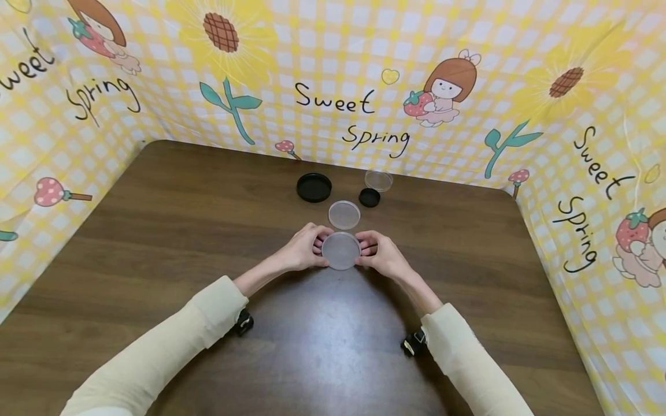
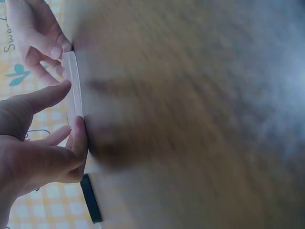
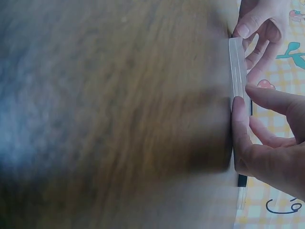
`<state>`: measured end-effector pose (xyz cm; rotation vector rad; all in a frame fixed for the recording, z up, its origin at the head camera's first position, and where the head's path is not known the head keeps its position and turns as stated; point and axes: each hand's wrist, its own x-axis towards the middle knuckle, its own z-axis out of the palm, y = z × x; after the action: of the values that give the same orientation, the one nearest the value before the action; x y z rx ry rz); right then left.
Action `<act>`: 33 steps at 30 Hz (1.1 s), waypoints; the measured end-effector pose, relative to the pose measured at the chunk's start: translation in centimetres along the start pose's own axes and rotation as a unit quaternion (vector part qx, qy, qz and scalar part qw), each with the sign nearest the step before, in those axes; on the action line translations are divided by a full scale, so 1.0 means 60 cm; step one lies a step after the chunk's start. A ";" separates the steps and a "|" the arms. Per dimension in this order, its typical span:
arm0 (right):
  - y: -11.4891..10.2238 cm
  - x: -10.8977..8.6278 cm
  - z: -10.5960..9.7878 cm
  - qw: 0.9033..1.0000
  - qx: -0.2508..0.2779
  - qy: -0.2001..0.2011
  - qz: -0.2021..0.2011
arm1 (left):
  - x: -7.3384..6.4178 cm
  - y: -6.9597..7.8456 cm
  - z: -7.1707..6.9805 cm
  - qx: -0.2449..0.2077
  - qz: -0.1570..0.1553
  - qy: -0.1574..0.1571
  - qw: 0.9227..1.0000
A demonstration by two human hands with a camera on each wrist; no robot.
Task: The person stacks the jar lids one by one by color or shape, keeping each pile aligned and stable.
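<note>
A shallow clear round dish (image 1: 341, 251), like a petri dish, lies flat on the brown table between both hands. My left hand (image 1: 306, 248) holds its left rim, thumb at the near side and fingers curved around the far side. On the opposite rim my right hand (image 1: 384, 254) holds it the same way. Edge-on in the left wrist view, the dish (image 2: 74, 90) shows a low clear wall with thumb and fingertips at it. From the right wrist, the dish (image 3: 237, 71) shows a line along its wall. Just beyond it lies another clear round dish (image 1: 344, 215).
Farther back stand a large black round dish (image 1: 314, 188), a small black round dish (image 1: 369, 198) and a clear round dish (image 1: 378, 181) near the back edge. A yellow checked cloth (image 1: 333, 69) rises behind the wooden table (image 1: 208, 196) and along its sides.
</note>
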<state>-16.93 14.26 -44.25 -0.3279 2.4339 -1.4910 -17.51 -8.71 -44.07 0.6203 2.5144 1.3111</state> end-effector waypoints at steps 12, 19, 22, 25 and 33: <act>-0.001 -0.003 -0.010 0.998 0.051 -0.022 0.005 | -0.002 -0.006 -0.003 -0.031 0.000 0.001 1.000; 0.003 0.001 -0.013 0.995 0.094 -0.013 0.032 | -0.005 -0.007 -0.023 -0.008 -0.015 -0.002 1.000; 0.002 0.005 -0.014 0.995 0.098 -0.011 0.034 | -0.007 -0.010 -0.033 0.020 -0.022 0.012 0.999; -0.001 0.012 -0.017 0.996 0.085 -0.008 0.032 | -0.004 -0.014 -0.038 0.039 -0.026 0.026 0.999; -0.003 0.038 -0.024 0.997 0.056 0.028 0.043 | 0.030 -0.027 -0.046 0.064 -0.022 0.058 0.996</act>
<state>-19.56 14.65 -43.69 -0.1590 2.3620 -1.6102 -20.60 -10.67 -43.83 0.5244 2.7069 1.2122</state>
